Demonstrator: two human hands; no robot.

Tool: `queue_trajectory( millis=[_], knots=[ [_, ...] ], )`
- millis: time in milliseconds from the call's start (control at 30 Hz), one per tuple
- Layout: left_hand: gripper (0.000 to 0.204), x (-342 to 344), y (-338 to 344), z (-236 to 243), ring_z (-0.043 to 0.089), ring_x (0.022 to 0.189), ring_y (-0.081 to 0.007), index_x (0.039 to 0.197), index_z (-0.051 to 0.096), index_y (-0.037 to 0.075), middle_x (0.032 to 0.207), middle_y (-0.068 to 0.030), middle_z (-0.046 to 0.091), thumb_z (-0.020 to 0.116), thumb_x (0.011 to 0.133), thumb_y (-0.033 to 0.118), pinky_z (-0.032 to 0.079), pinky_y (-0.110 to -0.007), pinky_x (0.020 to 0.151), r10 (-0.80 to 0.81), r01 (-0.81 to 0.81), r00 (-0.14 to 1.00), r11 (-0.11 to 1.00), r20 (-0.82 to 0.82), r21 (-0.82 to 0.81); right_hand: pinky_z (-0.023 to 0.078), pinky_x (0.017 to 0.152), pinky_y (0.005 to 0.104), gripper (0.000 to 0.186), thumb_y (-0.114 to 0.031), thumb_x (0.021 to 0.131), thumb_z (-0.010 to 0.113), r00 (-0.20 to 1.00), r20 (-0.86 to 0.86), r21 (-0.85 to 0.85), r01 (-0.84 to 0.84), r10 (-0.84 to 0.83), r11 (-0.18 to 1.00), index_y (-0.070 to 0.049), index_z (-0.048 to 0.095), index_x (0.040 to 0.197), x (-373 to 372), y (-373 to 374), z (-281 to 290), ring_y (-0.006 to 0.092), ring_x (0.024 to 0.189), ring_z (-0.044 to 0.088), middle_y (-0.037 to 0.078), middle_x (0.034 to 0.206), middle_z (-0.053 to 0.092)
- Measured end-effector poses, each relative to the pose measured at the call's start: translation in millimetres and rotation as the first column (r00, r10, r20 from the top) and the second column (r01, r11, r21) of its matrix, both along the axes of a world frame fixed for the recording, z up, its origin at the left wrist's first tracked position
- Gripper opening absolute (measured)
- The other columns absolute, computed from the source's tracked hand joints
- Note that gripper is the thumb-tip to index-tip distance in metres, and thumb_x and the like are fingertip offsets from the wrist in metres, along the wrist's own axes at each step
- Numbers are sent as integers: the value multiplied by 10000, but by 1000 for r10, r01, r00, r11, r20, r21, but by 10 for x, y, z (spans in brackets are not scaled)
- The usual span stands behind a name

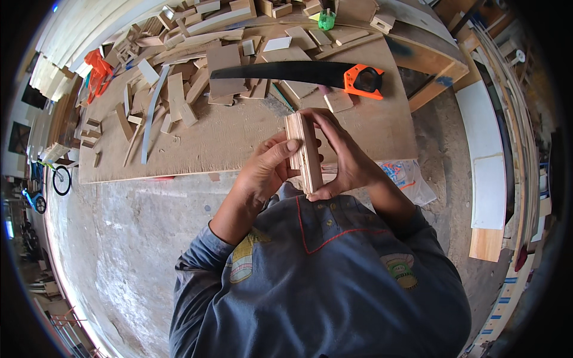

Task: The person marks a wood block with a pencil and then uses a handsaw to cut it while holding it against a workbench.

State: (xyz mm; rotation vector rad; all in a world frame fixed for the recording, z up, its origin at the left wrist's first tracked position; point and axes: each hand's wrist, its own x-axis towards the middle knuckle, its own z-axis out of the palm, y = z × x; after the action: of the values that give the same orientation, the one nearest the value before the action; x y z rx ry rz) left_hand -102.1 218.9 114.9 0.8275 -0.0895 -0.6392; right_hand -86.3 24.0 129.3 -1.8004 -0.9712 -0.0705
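Note:
Both hands hold a short wooden block point(313, 156) in front of my chest, just off the near edge of the workbench. It looks made of pieces of wood laid face to face, with a rough layered edge turned up. My left hand point(271, 160) grips its left side, thumb pressed on the edge. My right hand point(346, 152) spans its length, fingers at the far end and thumb at the near end. Beyond the hands, a handsaw point(286, 71) with a black blade and an orange handle lies across wood offcuts. The fingers under the block are partly hidden.
Wood offcuts point(176, 98) cover much of the workbench point(221, 149), piled higher at the back. An orange plastic bag point(97, 74) lies at the left, a green object point(326, 19) at the back. White boards point(486, 155) lean at the right. Concrete floor point(119, 250) lies below.

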Motion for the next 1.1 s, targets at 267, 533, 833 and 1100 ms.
queue_trajectory(
  millis=[267,533,833,1100],
  knots=[
    [544,52,-402,-44,641,978,-257,1234,496,-24,1118,-134,620,683,836,296,532,-390,866,13,-15,997,999,-82,-29,425,953,390,1163,-320,483,892,980,-194,71,-23,37,997,-14,251,1404,67,-372,-201,313,1224,412,172,1319,356],
    [364,-5,-660,-271,641,857,-166,1131,534,-10,994,-72,639,655,808,106,537,-306,757,189,-182,980,977,-61,113,249,1057,494,1049,-299,465,854,971,191,-251,189,-142,949,-51,331,1339,87,-464,-181,330,1211,403,158,1262,428],
    [198,-79,-851,-276,633,783,-119,986,614,17,870,-35,652,623,788,5,516,-250,677,330,-338,940,885,81,320,187,1053,584,1015,-312,488,848,971,230,-249,120,-62,961,-89,353,1346,142,-528,-254,322,1246,382,141,1284,415],
    [430,-93,-824,-322,621,947,-207,1146,560,18,1075,-108,627,632,722,1,515,-324,814,377,-351,901,924,-214,153,240,1060,516,1069,-407,526,849,990,110,-182,-64,85,981,-50,319,1382,289,-592,-325,346,1260,366,163,1330,383]
  ],
)
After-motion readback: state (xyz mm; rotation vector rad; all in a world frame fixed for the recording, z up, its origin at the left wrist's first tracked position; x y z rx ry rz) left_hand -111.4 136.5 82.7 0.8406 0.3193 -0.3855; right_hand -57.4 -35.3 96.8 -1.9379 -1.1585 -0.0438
